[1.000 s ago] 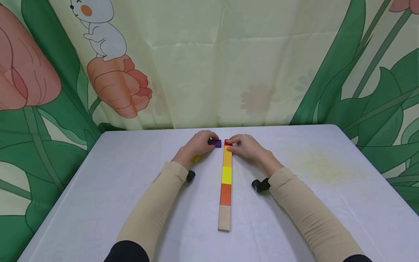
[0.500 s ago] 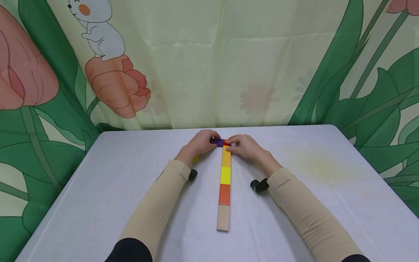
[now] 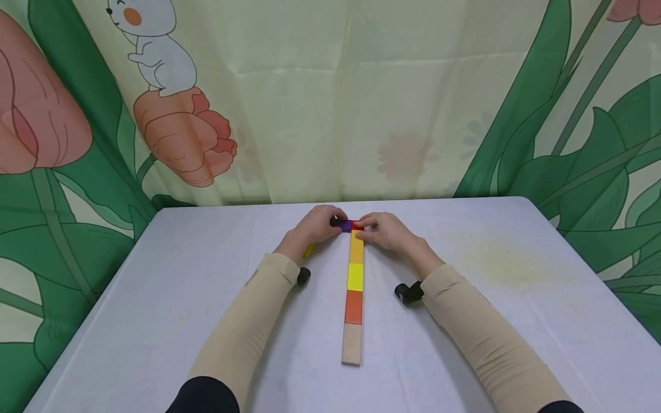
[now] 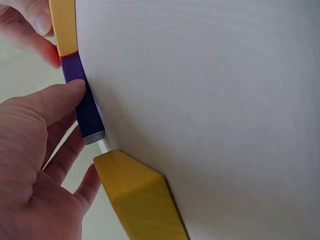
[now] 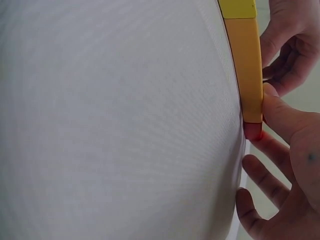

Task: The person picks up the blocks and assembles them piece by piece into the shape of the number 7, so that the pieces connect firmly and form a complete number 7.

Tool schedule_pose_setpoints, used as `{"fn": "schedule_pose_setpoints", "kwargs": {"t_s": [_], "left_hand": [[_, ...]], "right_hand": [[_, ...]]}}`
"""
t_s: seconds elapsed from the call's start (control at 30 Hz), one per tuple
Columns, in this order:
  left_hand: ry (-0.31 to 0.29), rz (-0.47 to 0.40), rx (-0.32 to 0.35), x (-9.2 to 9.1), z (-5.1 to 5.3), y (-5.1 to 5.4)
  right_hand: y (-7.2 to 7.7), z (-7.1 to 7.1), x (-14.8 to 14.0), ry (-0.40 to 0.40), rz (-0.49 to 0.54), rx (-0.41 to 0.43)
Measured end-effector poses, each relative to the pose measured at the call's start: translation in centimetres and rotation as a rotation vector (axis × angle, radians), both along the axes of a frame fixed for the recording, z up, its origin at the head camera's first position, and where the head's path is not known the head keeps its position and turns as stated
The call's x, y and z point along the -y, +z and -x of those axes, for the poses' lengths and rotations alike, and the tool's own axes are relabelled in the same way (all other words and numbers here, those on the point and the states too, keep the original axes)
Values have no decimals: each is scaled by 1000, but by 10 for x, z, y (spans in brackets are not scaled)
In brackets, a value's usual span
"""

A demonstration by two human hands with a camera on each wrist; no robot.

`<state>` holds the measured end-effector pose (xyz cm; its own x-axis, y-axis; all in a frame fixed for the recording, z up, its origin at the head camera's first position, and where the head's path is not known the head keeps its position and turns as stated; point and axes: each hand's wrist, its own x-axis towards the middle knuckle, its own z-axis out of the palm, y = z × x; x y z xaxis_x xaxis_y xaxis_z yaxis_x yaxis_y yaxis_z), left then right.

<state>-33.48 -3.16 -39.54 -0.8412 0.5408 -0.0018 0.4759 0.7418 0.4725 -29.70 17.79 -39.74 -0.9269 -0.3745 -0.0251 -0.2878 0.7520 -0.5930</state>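
Observation:
My left hand [image 3: 316, 225] pinches a purple block [image 3: 345, 226] between thumb and fingers, its end against a small red block [image 3: 356, 225]. In the left wrist view, the purple block [image 4: 80, 95] has a dark blue part and a grey end. My right hand [image 3: 388, 230] pinches the red block's end of a straight row, the thumb by the light orange block [image 3: 357, 248] and a finger on the red block [image 5: 253, 131]. Nearer in the row lie a yellow block [image 3: 355, 277], an orange-red block [image 3: 353, 307] and a plain wood block [image 3: 352, 344].
A separate yellow block [image 4: 145, 200] lies beside my left hand, mostly hidden by the wrist in the head view. The white-covered table [image 3: 465, 321] has its far edge just beyond my hands. A printed curtain [image 3: 310, 115] hangs behind it.
My left hand has moved slightly right, bringing the purple block from a small gap to contact with the red block. The right hand keeps its place at the row's far end.

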Motion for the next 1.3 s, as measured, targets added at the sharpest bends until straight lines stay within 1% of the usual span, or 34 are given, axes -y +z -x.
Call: {"fn": "schedule_pose_setpoints", "kwargs": {"t_s": [0.63, 0.87, 1.03, 1.3], "left_hand": [[-9, 1, -7, 1, 0, 1], [-4, -2, 2, 1, 0, 1], [-13, -5, -2, 1, 0, 1], [-16, -1, -1, 2, -1, 2]], "right_hand": [[0, 1, 1, 0, 0, -1], [0, 1, 0, 6, 9, 3], [1, 1, 0, 11, 6, 4], [1, 0, 0, -3, 14, 14]]}}
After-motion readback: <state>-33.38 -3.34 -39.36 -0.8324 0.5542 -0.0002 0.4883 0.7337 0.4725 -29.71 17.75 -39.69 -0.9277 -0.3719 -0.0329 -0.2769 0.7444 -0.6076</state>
